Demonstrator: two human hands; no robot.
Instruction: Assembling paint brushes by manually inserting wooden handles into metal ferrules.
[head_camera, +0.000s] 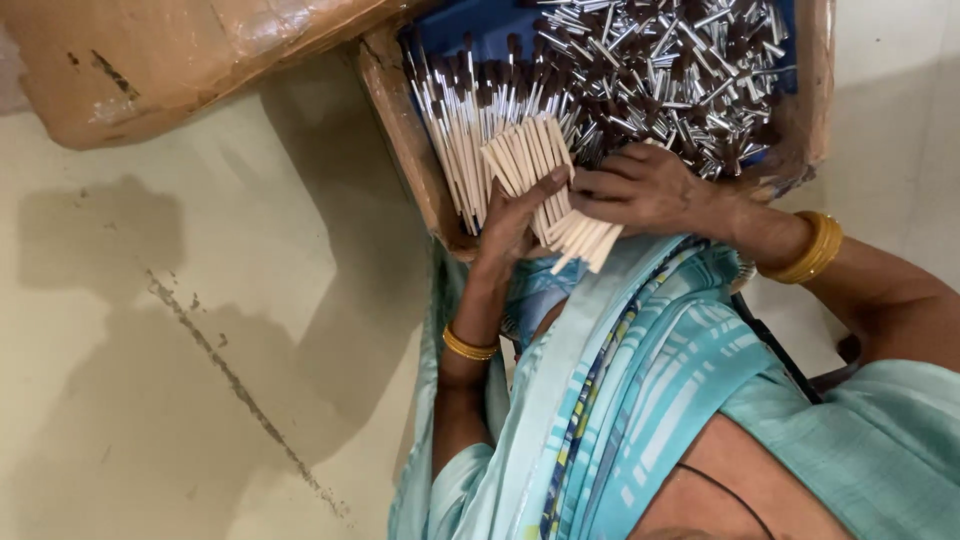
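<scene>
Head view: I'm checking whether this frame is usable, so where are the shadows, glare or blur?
Head view: soft shadows fall on the pale scuffed floor beside the brown cardboard box; the heap of shiny metal brush ferrules glints; the bundle of pale wooden sticks held by both hands, left and right, looks reasonably sharp; the teal striped garment nearest the camera is slightly soft.

Between your hands you grip pale cream sticks (545, 185), above them lie silver ferrules with dark brown tips (650, 70) on blue lining (470, 22), gold bangles (810, 250) ring your wrists, and below drapes turquoise, white-striped cloth (650, 380).
</scene>
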